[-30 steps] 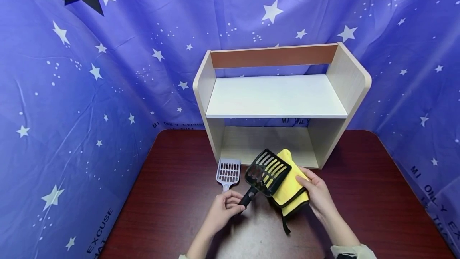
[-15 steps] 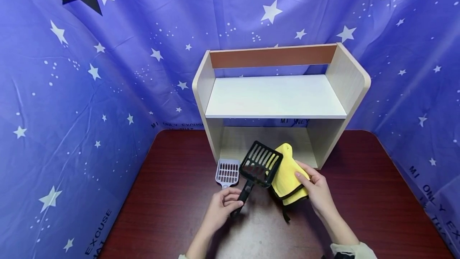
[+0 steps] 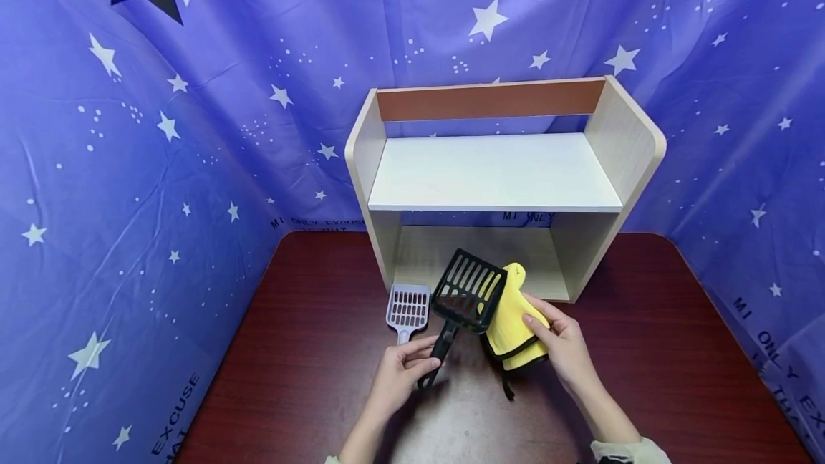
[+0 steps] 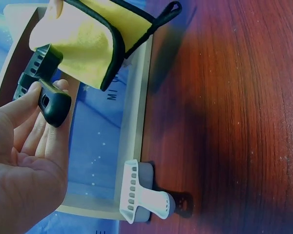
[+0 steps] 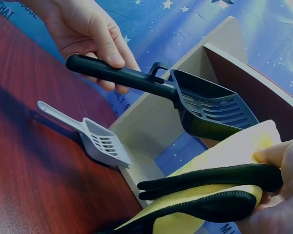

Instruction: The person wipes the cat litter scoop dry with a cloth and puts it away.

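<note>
My left hand point(image 3: 394, 379) pinches the handle of a black slotted litter scoop point(image 3: 445, 344) between thumb and fingers. The scoop is raised off the table, head tilted up toward the shelf. My right hand point(image 3: 564, 346) grips a folded yellow cloth point(image 3: 515, 324) with black trim, thumb on its near face. In the head view the scoop's head overlaps the cloth's left edge; in the right wrist view the scoop head point(image 5: 210, 127) sits right at the cloth point(image 5: 224, 148). A smaller grey litter scoop point(image 3: 404, 336) lies on the table beside my left hand, touched by neither hand.
A two-tier wooden shelf unit point(image 3: 496, 170) stands at the back of the dark red table point(image 3: 309, 349). The grey scoop's head lies by the unit's front left corner. A blue star-patterned curtain point(image 3: 213, 127) surrounds the table.
The black scoop has swung more upright and its head has shifted left and up, covering less of the cloth. The cloth has tilted and moved slightly left with my right hand.
</note>
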`<state>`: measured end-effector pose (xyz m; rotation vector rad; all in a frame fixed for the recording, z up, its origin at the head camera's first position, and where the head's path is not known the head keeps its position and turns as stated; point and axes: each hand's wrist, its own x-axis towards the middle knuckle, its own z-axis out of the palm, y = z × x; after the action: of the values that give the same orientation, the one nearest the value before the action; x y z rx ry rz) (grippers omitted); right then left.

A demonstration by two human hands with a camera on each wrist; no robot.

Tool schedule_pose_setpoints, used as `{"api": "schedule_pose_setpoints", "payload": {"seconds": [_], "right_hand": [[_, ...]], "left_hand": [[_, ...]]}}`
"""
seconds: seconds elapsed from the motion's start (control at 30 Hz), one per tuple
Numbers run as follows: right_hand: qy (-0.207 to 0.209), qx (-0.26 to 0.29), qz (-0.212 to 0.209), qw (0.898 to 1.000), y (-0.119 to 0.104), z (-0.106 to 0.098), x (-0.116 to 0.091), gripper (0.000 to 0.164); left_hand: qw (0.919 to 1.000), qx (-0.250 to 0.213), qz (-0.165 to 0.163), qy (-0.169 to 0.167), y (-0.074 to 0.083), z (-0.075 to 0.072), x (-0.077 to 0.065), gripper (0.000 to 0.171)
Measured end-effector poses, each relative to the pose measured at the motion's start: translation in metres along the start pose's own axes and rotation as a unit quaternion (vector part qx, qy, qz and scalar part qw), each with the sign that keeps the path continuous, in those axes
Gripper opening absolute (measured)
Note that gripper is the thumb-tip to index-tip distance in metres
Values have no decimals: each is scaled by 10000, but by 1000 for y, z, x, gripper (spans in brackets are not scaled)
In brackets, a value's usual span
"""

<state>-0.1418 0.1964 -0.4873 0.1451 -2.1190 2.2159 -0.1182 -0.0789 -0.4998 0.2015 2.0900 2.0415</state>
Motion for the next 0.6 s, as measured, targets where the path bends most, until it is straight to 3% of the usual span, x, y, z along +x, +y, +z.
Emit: {"api": "schedule_pose_setpoints", "payload": {"seconds": [0.37,0.6], "right_hand": [[-651,-334,-268,9970,8,4,-6,36],[-918,-517,-357,9938,12,7,-7,33]], "left_hand": [[9996,-63,214,179,-10,2,5,40],[9992,-215,164,309,-9,2,5,39]]}}
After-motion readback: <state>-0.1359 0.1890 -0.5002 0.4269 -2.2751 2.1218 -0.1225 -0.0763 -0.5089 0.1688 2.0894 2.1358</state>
